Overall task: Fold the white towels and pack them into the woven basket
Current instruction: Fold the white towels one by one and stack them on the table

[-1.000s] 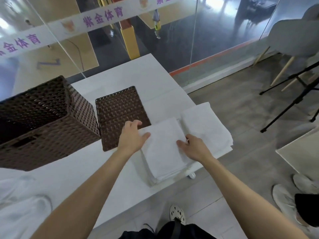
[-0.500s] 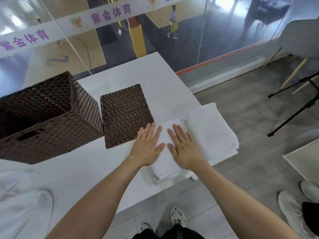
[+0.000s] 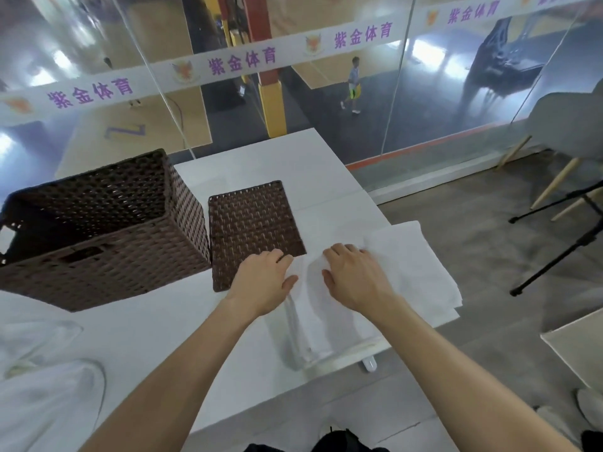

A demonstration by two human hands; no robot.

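Towels first: a folded towel (image 3: 321,316) lies near the front edge of the white table (image 3: 156,334), long and narrow, running away from me. My left hand (image 3: 264,278) rests palm-down at its far left corner, fingers curled over the cloth's edge where it meets the basket lid (image 3: 251,223). My right hand (image 3: 354,275) lies on the far end of the same towel, fingers bent and pressing into the fabric, thumb pointing toward the left hand. Whether either hand is pinching a layer or only pressing down I cannot tell; the fingertips are tucked out of sight. The two hands are near each other, with a strip of towel between them.

Just right of my right hand a towel stack (image 3: 421,265) lies flat, its corner hanging a little past the table's right edge. It touches or overlaps the towel under my hands.

The lid lies flat on the table, just beside the basket (image 3: 98,243), which stands to its left with its opening up. I can see dark weave inside, and no towels in the part that shows.

At the lower left is some white cloth (image 3: 42,402), blurred.

Beyond the table stands a glass wall (image 3: 326,93).
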